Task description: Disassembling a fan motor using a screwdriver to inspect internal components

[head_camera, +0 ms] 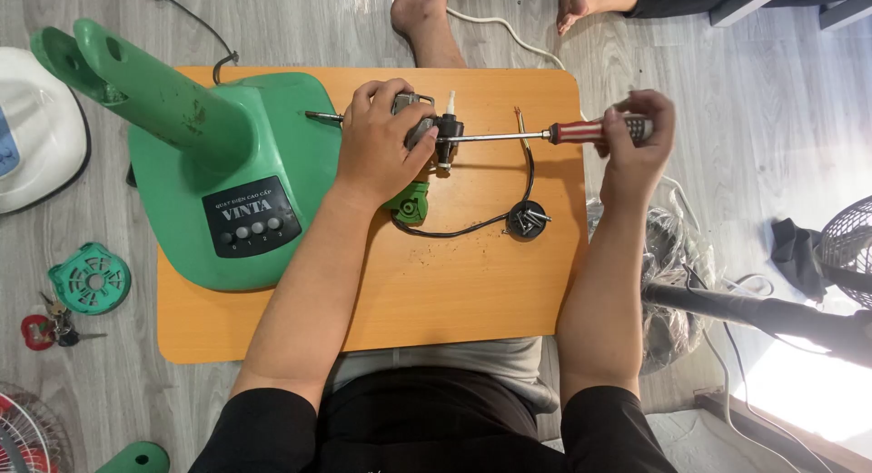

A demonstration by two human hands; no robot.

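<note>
- Your left hand [381, 141] closes its grip around the small grey-and-black motor part [434, 128] at upper centre, over the smooth orange tabletop [454, 291].
- Your right hand [636, 137] grips the red-handled screwdriver [581, 131], its steel shaft meeting the part.
- The glossy green fan base [227, 173] lies left; a black cup of screws [526, 219] sits nearby.

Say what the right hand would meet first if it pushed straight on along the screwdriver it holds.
The right hand points its screwdriver leftward, so it would probably meet the small motor part in the left hand first.
</note>
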